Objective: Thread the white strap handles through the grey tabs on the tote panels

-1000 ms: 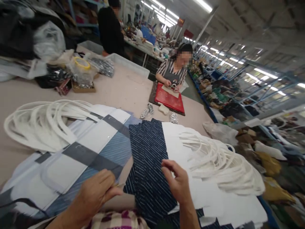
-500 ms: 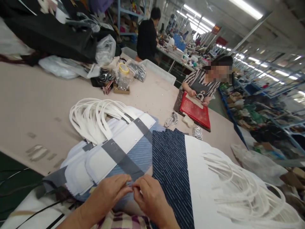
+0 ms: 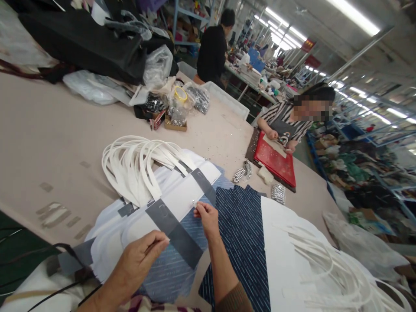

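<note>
My left hand (image 3: 143,255) is closed, thumb and fingers pressed together over the blue striped fabric (image 3: 169,271); whatever it may pinch is too small to make out. My right hand (image 3: 208,219) pinches at the edge of a white panel (image 3: 178,193), beside a small shiny piece (image 3: 194,202). Whether the fingers hold that piece is unclear. Grey strips (image 3: 175,232) cross the white and blue panels. White looped straps (image 3: 130,169) lie at their far left end. Dark blue striped fabric (image 3: 238,234) lies right of my right hand, joined by white panels (image 3: 281,251) with more straps.
A person in a striped top (image 3: 286,119) works over a red board (image 3: 276,160) across the table (image 3: 74,130). Chains of silvery pieces (image 3: 238,174) lie nearby. Plastic bags, yellow tape (image 3: 180,94) and a small box (image 3: 175,125) are farther back. Another person in black (image 3: 211,52) stands behind.
My hands have moved apart. The right one went forward to the white panel's edge, while the left shifted slightly back to the left. The whole view has shifted a little.
</note>
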A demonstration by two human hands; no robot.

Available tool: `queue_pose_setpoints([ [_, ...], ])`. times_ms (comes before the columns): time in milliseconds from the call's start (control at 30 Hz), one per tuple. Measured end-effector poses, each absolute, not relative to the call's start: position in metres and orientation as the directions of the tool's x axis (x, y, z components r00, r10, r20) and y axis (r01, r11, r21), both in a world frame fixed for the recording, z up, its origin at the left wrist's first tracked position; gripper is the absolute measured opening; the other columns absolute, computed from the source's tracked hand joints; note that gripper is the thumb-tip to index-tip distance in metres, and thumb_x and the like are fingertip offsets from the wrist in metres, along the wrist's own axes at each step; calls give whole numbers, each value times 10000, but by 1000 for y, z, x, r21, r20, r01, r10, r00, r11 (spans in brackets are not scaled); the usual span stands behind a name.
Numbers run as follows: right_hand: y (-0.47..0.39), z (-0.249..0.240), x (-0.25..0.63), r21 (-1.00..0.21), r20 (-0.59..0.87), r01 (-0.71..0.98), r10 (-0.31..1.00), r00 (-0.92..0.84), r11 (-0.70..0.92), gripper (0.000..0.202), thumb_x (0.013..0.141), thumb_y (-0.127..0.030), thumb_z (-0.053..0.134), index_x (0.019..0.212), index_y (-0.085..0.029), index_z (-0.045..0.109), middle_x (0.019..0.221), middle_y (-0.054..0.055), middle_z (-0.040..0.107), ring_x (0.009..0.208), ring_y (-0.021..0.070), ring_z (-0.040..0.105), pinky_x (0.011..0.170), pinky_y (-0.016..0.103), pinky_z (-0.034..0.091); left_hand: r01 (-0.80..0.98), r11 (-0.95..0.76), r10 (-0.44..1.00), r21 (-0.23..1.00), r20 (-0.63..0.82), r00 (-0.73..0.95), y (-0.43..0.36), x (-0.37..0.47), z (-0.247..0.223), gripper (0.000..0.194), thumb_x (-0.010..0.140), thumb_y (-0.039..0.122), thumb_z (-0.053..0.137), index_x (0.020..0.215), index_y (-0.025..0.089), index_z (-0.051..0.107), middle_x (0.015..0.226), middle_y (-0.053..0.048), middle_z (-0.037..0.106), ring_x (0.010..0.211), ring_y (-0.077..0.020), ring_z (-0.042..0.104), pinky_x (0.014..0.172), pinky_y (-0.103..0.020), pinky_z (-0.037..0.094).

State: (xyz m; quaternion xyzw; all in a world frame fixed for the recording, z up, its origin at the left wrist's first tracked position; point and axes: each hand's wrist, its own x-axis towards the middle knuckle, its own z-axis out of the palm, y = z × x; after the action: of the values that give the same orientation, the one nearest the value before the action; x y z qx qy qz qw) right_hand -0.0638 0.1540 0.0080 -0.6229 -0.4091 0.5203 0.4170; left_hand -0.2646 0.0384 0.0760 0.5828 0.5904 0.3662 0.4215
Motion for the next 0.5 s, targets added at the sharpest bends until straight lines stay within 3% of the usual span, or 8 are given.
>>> queue_pose_setpoints([
  [233,170,-11,-79,-911,-317,232,938,141,-342,266,704,-407,648,788,-157,685,587,-14,626,528,135,605,498,233,505,307,178,983,935,-180,-24,38,-288,57,286,905,490,558,873,221,651,766,25,670,707,-146,629,666,-177,510],
  [367,178,-10,-74,-868,-319,360,940,125,-342,226,726,-369,636,850,-181,646,563,-41,606,494,143,597,489,240,474,268,159,987,950,-158,-24,32,-295,49,239,889,461,612,876,232,679,794,30,698,750,-138,655,701,-147,498],
  [500,190,5,-55,-782,-256,553,958,133,-286,329,602,-357,801,822,-191,623,541,-50,580,509,160,579,562,261,447,281,78,988,957,-111,104,28,-297,54,199,932,386,572,878,251,708,792,32,695,753,-121,667,709,-133,486],
])
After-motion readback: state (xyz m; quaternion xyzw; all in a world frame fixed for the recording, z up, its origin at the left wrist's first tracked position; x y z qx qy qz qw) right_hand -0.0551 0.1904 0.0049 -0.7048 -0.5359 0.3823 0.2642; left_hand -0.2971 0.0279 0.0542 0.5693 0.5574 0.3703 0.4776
